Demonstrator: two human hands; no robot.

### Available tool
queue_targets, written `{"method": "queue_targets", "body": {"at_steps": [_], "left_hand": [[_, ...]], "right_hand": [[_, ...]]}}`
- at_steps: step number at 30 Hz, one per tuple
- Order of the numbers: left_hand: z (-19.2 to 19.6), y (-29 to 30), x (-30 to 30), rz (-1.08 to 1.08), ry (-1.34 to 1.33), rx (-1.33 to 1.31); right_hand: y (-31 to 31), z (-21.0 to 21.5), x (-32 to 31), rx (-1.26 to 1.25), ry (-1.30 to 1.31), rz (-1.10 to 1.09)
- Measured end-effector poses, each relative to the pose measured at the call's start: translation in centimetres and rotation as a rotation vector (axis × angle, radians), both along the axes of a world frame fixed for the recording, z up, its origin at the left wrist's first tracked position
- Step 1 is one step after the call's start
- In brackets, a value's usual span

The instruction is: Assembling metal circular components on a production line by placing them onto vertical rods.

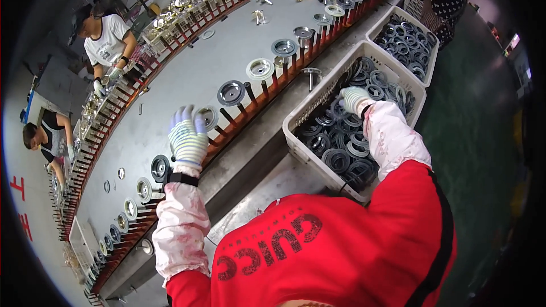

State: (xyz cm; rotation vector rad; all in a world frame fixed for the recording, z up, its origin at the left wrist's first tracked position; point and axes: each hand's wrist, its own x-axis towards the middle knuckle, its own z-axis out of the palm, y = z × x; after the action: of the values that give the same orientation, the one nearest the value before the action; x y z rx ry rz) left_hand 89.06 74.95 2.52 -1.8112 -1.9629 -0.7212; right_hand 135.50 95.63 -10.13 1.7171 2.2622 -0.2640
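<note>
Left hand [188, 139] gloved, closed on a metal disc [207, 117] over the conveyor pegs; right hand [355, 99] reaching into the white basket [307, 105] among dark rings [336, 159], grip unclear.

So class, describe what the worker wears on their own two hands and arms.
Both hands wear knitted gloves, white with pale blue-green stripes: left hand, right hand. Pale pink patterned oversleeves cover both forearms over a red top. A black band circles the left wrist.

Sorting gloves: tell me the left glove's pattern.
Left glove: white with thin stripes, bluish fingertips; head view.
</note>
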Motion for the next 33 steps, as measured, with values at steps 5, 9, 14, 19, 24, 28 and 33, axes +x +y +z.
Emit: {"method": "queue_targets", "body": {"at_steps": [5, 9, 14, 19, 24, 28, 33], "left_hand": [[-1.8, 2.5, 1.1, 0.194, -0.061, -0.367], [0.0, 1.9, 0.1, 0.341, -0.040, -0.505], [-1.9, -0.1, -0.9, 0.386, -0.065, -0.401], [-2.3, -0.9, -1.1, 0.411, -0.038, -0.367], [-3.5, -1.2, -1.0, 0.418, -0.034, -0.269], [-2.8, -3.2, -1.5, 0.473, -0.046, -0.289], [-3.0, -5.0, -3.6, 0.541, -0.030, -0.274]], "right_hand": [[1.2, 7.6, -0.1, 0.234, 0.578, -0.187], [2.0, 11.6, -3.8, 0.146, 0.736, -0.193], [7.3, 7.0, -7.9, 0.280, 1.179, -0.124], [5.5, 11.8, -14.8, 0.782, 1.108, 0.176], [6.9, 7.2, -14.4, 0.795, 0.780, 0.617], [4.5, 5.5, -14.8, 0.805, 0.799, 0.617], [3.9, 7.0, -16.1, 0.753, 0.716, 0.757]]}}
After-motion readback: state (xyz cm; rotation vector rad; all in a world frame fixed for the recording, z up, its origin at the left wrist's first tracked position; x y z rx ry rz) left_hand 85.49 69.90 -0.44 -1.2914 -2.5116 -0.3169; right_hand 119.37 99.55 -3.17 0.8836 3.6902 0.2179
